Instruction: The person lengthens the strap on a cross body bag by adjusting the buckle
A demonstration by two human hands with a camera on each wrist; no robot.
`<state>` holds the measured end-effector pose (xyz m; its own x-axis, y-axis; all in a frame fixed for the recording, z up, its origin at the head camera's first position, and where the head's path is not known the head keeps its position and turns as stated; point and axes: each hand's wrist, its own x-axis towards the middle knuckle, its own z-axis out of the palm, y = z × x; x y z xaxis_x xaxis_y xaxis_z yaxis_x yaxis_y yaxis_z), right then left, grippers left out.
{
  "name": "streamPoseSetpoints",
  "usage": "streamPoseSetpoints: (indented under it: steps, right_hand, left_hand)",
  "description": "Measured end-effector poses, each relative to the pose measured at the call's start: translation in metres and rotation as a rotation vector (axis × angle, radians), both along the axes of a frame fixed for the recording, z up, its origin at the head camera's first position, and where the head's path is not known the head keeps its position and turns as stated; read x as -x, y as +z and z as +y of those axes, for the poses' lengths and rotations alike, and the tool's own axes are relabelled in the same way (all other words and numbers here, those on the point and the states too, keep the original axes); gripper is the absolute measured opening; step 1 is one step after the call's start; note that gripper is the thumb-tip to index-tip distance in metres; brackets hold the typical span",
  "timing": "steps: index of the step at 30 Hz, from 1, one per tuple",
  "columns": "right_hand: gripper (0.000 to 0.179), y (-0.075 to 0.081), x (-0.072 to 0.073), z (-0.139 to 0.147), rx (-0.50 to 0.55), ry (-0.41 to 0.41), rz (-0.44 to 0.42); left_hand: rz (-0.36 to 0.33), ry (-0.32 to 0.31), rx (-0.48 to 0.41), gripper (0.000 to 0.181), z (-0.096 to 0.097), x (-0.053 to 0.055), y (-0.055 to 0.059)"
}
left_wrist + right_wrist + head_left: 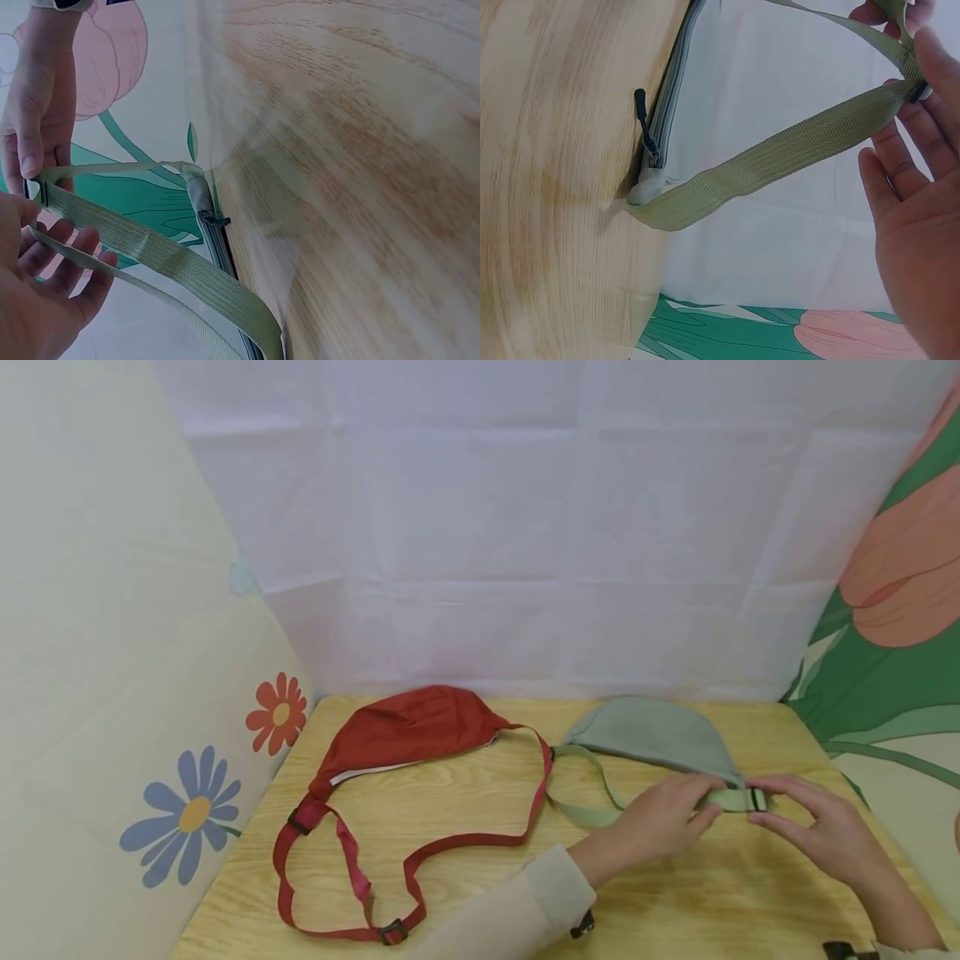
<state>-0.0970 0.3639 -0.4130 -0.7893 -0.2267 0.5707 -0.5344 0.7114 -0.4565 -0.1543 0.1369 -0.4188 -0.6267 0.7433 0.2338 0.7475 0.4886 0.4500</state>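
A pale green waist bag (652, 731) lies at the back right of the table, its webbing strap (780, 154) raised off the wood. Beside the bag's right end, my right hand (825, 827) pinches the strap at a black slider buckle (756, 799) between thumb and fingers. Just left of the buckle, my left hand (667, 818) pinches the same strap. In the left wrist view the strap runs in a loop from both hands down to the bag's end, near a dark zipper pull (217, 220). The rest of the strap curls on the table at left.
A red waist bag (420, 731) lies to the left, its red strap (465, 841) looped forward with black buckles. Part of the green strap meets the red one between the bags. A white sheet (465, 527) hangs behind the wooden table (480, 893), with flower-printed panels at both sides.
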Motion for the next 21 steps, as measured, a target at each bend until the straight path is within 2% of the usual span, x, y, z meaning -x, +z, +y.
streamPoseSetpoints:
  steps: [3, 10, 13, 16, 21]
  right_hand:
    - [0.053, -0.0009, 0.0005, -0.0005, 0.005, 0.006, -0.005]
    - [0.049, -0.0019, 0.0006, -0.0027, 0.031, -0.027, -0.007]
    - [0.048, -0.0032, 0.0001, -0.0031, 0.043, -0.024, -0.007]
    - [0.046, -0.0031, -0.0006, -0.0026, 0.049, -0.036, -0.041]
    - [0.042, 0.0, -0.0008, -0.0022, 0.047, -0.067, -0.127]
  left_hand:
    - [-0.032, -0.005, -0.012, 0.04, 0.0007, -0.0004, 0.0008]
    - [-0.15, 0.042, -0.076, 0.04, -0.0001, -0.0037, 0.0006]
    - [-0.176, 0.042, -0.074, 0.039, -0.0013, -0.005, 0.0006]
    - [-0.166, 0.038, -0.05, 0.04, -0.0017, -0.0055, 0.0018]
    - [-0.085, 0.077, 0.015, 0.042, 0.0004, -0.0066, 0.0054]
